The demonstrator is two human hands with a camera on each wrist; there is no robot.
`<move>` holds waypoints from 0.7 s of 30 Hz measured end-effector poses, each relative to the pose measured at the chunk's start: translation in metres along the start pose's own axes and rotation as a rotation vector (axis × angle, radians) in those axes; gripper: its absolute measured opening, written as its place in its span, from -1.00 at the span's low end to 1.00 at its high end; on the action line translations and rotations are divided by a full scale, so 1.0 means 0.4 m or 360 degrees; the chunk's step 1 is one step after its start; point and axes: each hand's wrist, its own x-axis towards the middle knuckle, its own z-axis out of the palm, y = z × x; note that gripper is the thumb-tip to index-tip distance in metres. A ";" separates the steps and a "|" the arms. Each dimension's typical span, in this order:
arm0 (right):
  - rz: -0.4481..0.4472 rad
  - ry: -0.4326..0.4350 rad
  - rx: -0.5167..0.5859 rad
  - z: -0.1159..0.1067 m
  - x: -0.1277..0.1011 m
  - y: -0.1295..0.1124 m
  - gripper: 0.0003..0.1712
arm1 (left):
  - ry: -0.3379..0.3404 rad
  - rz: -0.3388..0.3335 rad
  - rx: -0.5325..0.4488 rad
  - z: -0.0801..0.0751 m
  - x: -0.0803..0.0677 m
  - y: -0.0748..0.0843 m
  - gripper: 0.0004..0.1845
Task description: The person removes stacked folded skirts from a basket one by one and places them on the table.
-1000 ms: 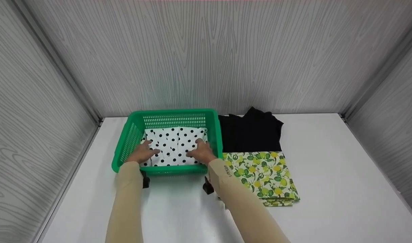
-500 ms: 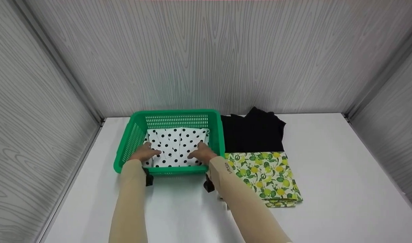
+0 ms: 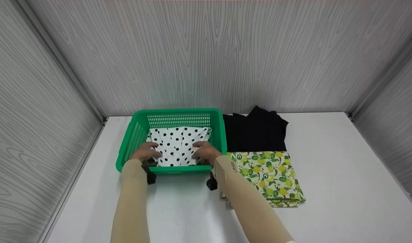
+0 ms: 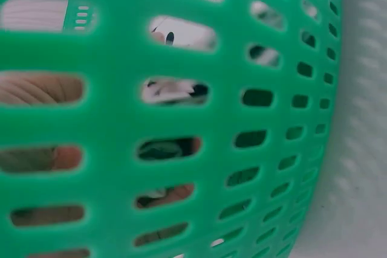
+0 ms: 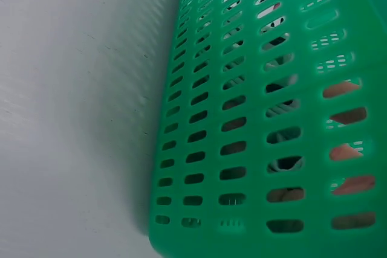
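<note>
Pressing down inside the green basket, the left hand and right hand are laid with fingers spread flat on the polka-dot cloth between them. Even pressure should be kept so the folds are not disturbed.

Glossy green plastic basket, matt polka-dot cloth, smooth white table

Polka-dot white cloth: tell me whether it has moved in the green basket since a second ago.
Yes. The white polka-dot cloth bunched narrower, its near corners drawn inward from the green plastic basket's side walls.
</note>
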 end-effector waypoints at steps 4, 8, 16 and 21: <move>-0.0077 -0.0027 0.0045 -0.004 0.002 -0.001 -0.23 | 0.0052 -0.0014 -0.0036 -0.002 -0.006 0.006 -0.24; -0.0231 -0.0087 0.0086 -0.024 -0.012 -0.006 -0.18 | 0.0083 0.0128 0.0022 -0.015 -0.023 0.022 -0.21; -0.0433 -0.0082 0.0142 -0.079 -0.065 -0.051 -0.11 | 0.0228 0.0394 -0.0115 -0.038 -0.076 0.076 -0.19; -0.0507 -0.0079 0.0141 -0.112 -0.092 -0.061 -0.09 | 0.0275 0.0466 -0.0199 -0.033 -0.099 0.103 -0.18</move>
